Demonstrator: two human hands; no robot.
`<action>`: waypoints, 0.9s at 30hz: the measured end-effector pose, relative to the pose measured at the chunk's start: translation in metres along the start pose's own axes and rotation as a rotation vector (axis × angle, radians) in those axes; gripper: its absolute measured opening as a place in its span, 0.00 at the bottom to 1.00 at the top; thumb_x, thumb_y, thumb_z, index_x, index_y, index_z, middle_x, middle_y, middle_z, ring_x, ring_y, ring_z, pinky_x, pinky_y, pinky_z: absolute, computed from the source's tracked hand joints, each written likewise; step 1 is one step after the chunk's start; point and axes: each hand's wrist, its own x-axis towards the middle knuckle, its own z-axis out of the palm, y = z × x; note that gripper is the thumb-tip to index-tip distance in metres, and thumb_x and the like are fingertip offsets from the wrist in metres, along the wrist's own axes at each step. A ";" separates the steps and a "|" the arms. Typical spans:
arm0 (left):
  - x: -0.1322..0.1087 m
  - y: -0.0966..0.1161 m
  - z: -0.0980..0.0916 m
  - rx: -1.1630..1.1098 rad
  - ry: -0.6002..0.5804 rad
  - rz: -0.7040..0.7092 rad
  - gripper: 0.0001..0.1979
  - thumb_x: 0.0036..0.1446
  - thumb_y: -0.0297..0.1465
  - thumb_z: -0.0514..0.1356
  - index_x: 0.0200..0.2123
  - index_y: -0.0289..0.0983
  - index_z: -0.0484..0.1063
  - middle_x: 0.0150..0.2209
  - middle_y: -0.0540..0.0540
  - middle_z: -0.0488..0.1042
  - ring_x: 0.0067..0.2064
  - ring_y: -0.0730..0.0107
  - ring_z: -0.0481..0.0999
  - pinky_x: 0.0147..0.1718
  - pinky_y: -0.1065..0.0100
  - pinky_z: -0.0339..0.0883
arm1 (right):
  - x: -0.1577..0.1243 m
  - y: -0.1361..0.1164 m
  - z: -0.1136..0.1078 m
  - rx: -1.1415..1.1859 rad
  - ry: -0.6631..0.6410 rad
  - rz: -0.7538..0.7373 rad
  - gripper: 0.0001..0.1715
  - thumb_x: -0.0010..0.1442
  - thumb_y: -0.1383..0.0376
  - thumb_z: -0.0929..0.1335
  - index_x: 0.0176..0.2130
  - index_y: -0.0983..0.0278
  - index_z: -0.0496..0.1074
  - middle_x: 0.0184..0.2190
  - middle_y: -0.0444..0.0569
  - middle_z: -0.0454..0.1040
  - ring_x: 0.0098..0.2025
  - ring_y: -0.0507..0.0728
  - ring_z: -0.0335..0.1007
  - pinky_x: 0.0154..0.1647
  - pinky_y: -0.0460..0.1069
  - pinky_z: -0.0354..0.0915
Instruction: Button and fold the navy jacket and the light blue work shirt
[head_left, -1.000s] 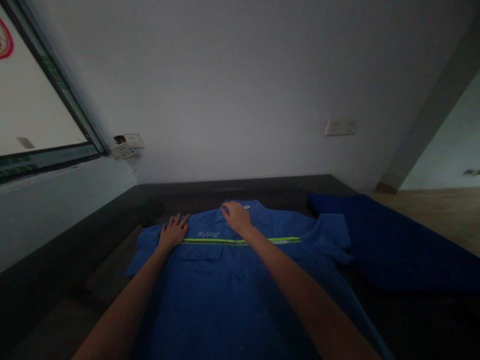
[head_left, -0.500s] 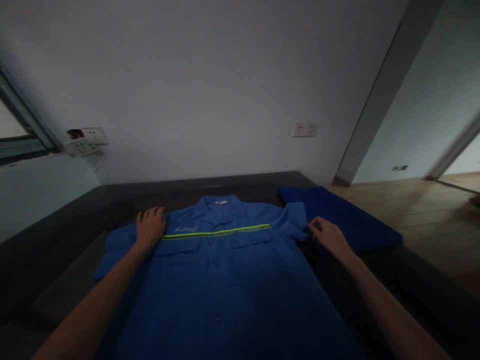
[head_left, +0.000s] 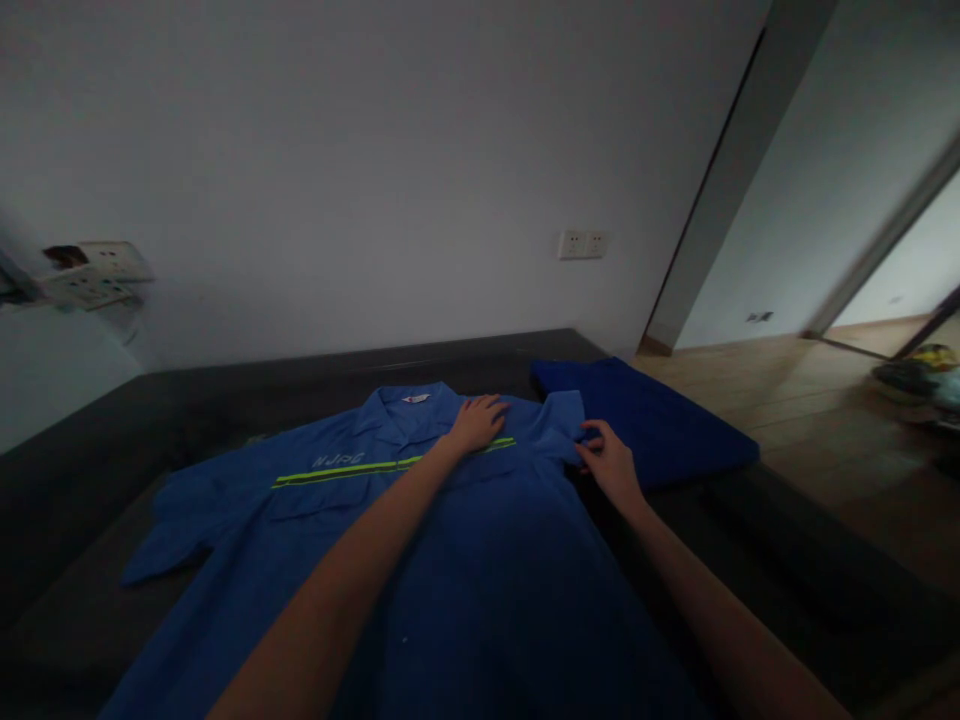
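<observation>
A blue short-sleeved work shirt lies front up and spread out, with its collar toward the wall. A yellow-green stripe crosses its chest, and white letters stand above the stripe at left. My left hand rests open and flat on the shirt, between the collar and the right-side sleeve, its forearm crossing the front. At the end of that sleeve, my right hand is closed on the cuff edge with thumb and fingertips. The other sleeve lies spread out at left.
Under the shirt is a dark padded surface against a pale wall. A folded darker blue cloth lies just beyond my right hand. Wall sockets are above, and a wooden floor extends at right.
My left hand has moved right across the shirt, from the left shoulder to the right one. My right hand stays at the sleeve cuff. The view has turned slightly right.
</observation>
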 end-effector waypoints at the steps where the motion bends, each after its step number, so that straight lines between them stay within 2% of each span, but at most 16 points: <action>1: 0.009 0.007 0.006 -0.007 -0.019 -0.011 0.22 0.65 0.38 0.46 0.60 0.46 0.60 0.65 0.48 0.57 0.65 0.60 0.55 0.61 0.53 0.48 | -0.001 -0.003 -0.002 0.075 0.022 -0.006 0.19 0.53 0.61 0.66 0.46 0.61 0.65 0.28 0.41 0.70 0.24 0.53 0.72 0.25 0.48 0.70; 5: 0.030 0.019 0.026 -0.007 -0.052 -0.078 0.24 0.65 0.39 0.43 0.62 0.44 0.58 0.66 0.44 0.55 0.65 0.54 0.53 0.60 0.46 0.49 | -0.008 -0.016 -0.014 0.232 0.084 -0.115 0.19 0.53 0.60 0.66 0.46 0.62 0.67 0.35 0.47 0.69 0.30 0.54 0.73 0.33 0.51 0.73; 7: 0.032 0.020 0.034 -0.001 -0.043 -0.098 0.24 0.65 0.40 0.42 0.62 0.44 0.57 0.66 0.44 0.53 0.66 0.53 0.52 0.60 0.45 0.48 | -0.013 -0.018 -0.019 0.216 0.079 -0.175 0.17 0.54 0.60 0.66 0.44 0.62 0.69 0.35 0.48 0.70 0.35 0.56 0.73 0.38 0.52 0.72; 9: 0.032 0.019 0.039 0.005 -0.026 -0.104 0.25 0.65 0.40 0.42 0.63 0.45 0.56 0.67 0.45 0.52 0.67 0.55 0.50 0.61 0.46 0.46 | -0.016 -0.014 -0.023 0.257 0.051 -0.161 0.16 0.52 0.60 0.68 0.42 0.62 0.69 0.35 0.49 0.70 0.39 0.58 0.73 0.42 0.53 0.71; 12: 0.031 0.018 0.043 0.009 -0.014 -0.107 0.25 0.65 0.41 0.41 0.63 0.46 0.56 0.67 0.45 0.51 0.67 0.55 0.49 0.61 0.47 0.45 | -0.014 -0.004 -0.025 0.485 -0.010 0.040 0.29 0.47 0.59 0.73 0.48 0.60 0.65 0.39 0.49 0.72 0.40 0.59 0.74 0.43 0.55 0.72; 15: 0.032 0.019 0.044 0.006 -0.022 -0.120 0.25 0.65 0.41 0.40 0.63 0.47 0.55 0.67 0.47 0.51 0.67 0.55 0.48 0.62 0.47 0.44 | -0.005 0.001 -0.026 0.647 -0.071 0.258 0.37 0.50 0.57 0.72 0.56 0.56 0.59 0.36 0.47 0.73 0.39 0.58 0.76 0.40 0.55 0.74; 17: 0.033 0.019 0.042 -0.001 -0.041 -0.136 0.25 0.65 0.42 0.40 0.64 0.47 0.54 0.67 0.48 0.49 0.67 0.56 0.47 0.62 0.47 0.43 | 0.004 0.000 -0.028 0.614 -0.136 0.294 0.34 0.51 0.59 0.71 0.56 0.57 0.61 0.33 0.47 0.74 0.37 0.58 0.76 0.37 0.54 0.74; 19: 0.035 0.020 0.041 -0.010 -0.062 -0.150 0.26 0.65 0.42 0.41 0.64 0.48 0.54 0.68 0.48 0.49 0.68 0.56 0.46 0.62 0.47 0.43 | 0.012 -0.004 -0.030 0.476 -0.159 0.233 0.26 0.49 0.63 0.71 0.49 0.60 0.69 0.33 0.48 0.76 0.35 0.57 0.76 0.36 0.53 0.73; 21: 0.037 0.020 0.040 -0.019 -0.078 -0.164 0.26 0.64 0.43 0.42 0.64 0.48 0.54 0.67 0.48 0.49 0.67 0.55 0.47 0.62 0.46 0.44 | 0.016 -0.008 -0.033 0.298 -0.108 0.101 0.17 0.47 0.65 0.70 0.40 0.63 0.75 0.34 0.49 0.76 0.36 0.57 0.75 0.36 0.51 0.72; 23: 0.038 0.020 0.041 -0.027 -0.083 -0.184 0.26 0.64 0.43 0.42 0.64 0.48 0.54 0.67 0.47 0.49 0.67 0.54 0.47 0.61 0.45 0.44 | 0.016 -0.008 -0.036 0.146 -0.031 -0.010 0.13 0.47 0.64 0.70 0.35 0.64 0.77 0.34 0.48 0.76 0.35 0.56 0.74 0.35 0.50 0.72; 25: 0.038 0.021 0.041 -0.033 -0.077 -0.203 0.26 0.64 0.43 0.42 0.64 0.48 0.54 0.68 0.46 0.49 0.67 0.54 0.47 0.62 0.45 0.43 | 0.012 -0.002 -0.036 0.079 -0.015 -0.009 0.13 0.48 0.64 0.69 0.36 0.63 0.78 0.30 0.47 0.76 0.28 0.55 0.73 0.27 0.48 0.71; 27: 0.037 0.021 0.042 -0.035 -0.051 -0.212 0.26 0.64 0.43 0.41 0.64 0.48 0.53 0.68 0.47 0.48 0.67 0.55 0.47 0.62 0.46 0.42 | 0.006 0.007 -0.034 0.064 -0.053 0.068 0.13 0.50 0.64 0.67 0.37 0.64 0.77 0.28 0.47 0.75 0.20 0.52 0.70 0.19 0.47 0.68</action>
